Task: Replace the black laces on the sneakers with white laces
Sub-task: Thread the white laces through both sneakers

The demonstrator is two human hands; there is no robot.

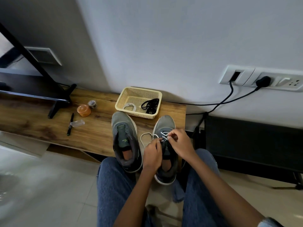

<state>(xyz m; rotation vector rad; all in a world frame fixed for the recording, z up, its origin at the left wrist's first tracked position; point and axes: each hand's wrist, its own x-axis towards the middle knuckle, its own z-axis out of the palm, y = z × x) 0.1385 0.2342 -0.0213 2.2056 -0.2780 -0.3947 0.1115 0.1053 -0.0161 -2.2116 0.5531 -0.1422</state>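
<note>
Both hands, left hand and right hand, fingers pinched on white lace at right sneaker; left sneaker unlaced on counter.

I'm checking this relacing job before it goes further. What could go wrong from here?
1. The white lace loops loose beside the right sneaker; it could snag or end up uneven as the hands, left hand and right hand, pull it through.
2. The right sneaker's heel overhangs the bench edge, so a hard tug might tip it off.
</note>
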